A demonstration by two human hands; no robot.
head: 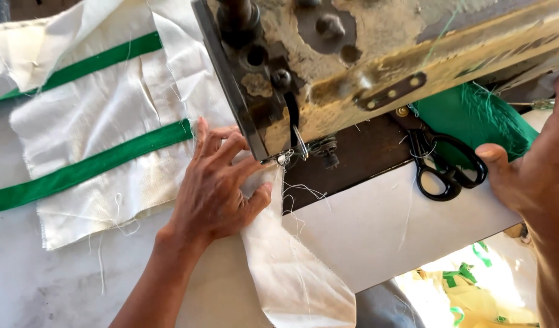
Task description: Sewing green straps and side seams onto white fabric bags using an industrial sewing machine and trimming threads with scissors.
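White woven cloth (pixel 273 243) was pinned flat on the table (pixel 364 231) by the left hand (pixel 216 188), fingers spread apart and pressed on the fabric just beside the presser foot (pixel 287 158) of the worn sewing machine (pixel 376 67). The free end of the strip hung over the table edge toward the viewer. Green-banded white panels (pixel 103 152) lay behind the left hand. The right hand (pixel 531 176) rested at the table's far side, thumb touching the handle of the black scissors (pixel 446 167), which lay against green fabric (pixel 474 118); its fingers appeared loosely apart, though most were cut off by the frame. For a straight seam, even downward pressure close to the foot was judged preferable, with fingertips kept clear of the needle.
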